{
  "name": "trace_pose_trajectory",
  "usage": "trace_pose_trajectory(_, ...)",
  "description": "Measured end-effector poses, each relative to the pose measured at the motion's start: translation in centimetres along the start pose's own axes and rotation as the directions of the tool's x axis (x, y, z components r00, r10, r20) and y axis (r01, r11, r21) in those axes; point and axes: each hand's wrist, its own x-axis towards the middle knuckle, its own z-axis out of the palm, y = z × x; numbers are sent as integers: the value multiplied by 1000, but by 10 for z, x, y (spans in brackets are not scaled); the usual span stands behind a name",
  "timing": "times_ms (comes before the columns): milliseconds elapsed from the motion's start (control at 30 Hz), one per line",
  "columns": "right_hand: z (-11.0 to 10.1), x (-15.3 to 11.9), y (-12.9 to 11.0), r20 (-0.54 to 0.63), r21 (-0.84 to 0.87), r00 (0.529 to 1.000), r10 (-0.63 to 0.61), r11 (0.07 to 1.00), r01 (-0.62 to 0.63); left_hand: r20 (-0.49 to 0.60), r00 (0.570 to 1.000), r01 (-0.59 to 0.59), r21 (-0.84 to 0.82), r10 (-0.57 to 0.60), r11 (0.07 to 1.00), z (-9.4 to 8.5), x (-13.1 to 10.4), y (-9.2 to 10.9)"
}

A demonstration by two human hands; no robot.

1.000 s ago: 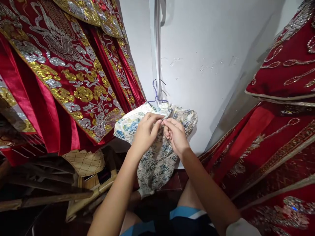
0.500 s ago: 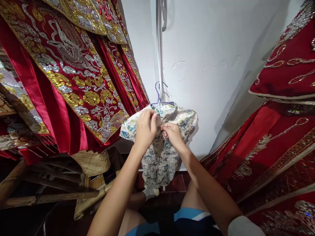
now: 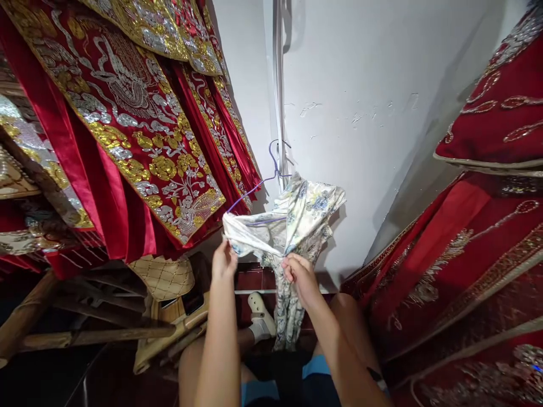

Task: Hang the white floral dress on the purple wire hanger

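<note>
A white floral dress [image 3: 311,206] with blue and yellow-green print hangs on a thin purple wire hanger [image 3: 259,185]. The hanger's hook sits at a white vertical pipe on the wall. On the left, the hanger's arm is bare down to its end, where the cloth is bunched. My left hand [image 3: 224,260] is closed on the edge of the dress there, below the hanger's tip. My right hand [image 3: 299,274] pinches the front of the dress near its middle, pulling the neckline wide. Below my right hand the skirt hangs in narrow folds.
Red costumes with gold and silver sequins [image 3: 163,167] hang at the left. More red beaded garments [image 3: 424,254] fill the right side. A bamboo frame [image 3: 97,338] and a quilted cream cloth [image 3: 163,277] are lower left. My foot in a pale clog [image 3: 259,308] is below.
My left hand has moved left and down, drawing the dress's left shoulder off the hanger arm. My right hand has moved lower with the front of the dress. The neckline is stretched open.
</note>
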Motion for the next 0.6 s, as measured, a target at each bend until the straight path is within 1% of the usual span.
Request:
trace_pose_trajectory(100, -14, -15, 15, -71, 128, 997, 8, 992, 1, -76, 990, 118, -8, -118, 993, -12, -21, -44)
trace_pose_trajectory(167, -29, -26, 22, -114, 149, 993, 24, 989, -7, -115, 980, 162, -25, -163, 987, -18, -34, -67)
trace_pose_trajectory(233, -44, -37, 27, -160, 129, 986, 44, 991, -23, -139, 972, 187, -47, -191, 981, -25, -46, -84)
trace_pose_trajectory(300, -58, -46, 31, -184, 96, 981, 63, 994, -46, -148, 968, 194, -75, -203, 978, -32, -57, -96)
trace_pose_trajectory(367, -71, -52, 33, -148, 40, 985, 92, 995, -87, -141, 970, 184, -107, -198, 977, -38, -69, -101)
trace_pose_trajectory(400, -77, -55, 32, -109, -9, 987, 115, 993, -117, -128, 972, 179, -124, -195, 976, -40, -75, -101)
trace_pose_trajectory(467, -86, -58, 28, -6, -165, 984, 180, 970, -178, -92, 977, 179, -155, -194, 972, -40, -89, -97)
trace_pose_trajectory(533, -91, -59, 22, 100, -365, 960, 263, 907, -210, -28, 977, 205, -182, -213, 962, -35, -103, -88)
trace_pose_trajectory(567, -91, -58, 20, 138, -454, 947, 290, 868, -200, 13, 976, 217, -192, -219, 957, -30, -110, -83)
trace_pose_trajectory(600, -90, -58, 18, 162, -517, 943, 291, 839, -170, 66, 974, 225, -197, -216, 954, -25, -118, -78)
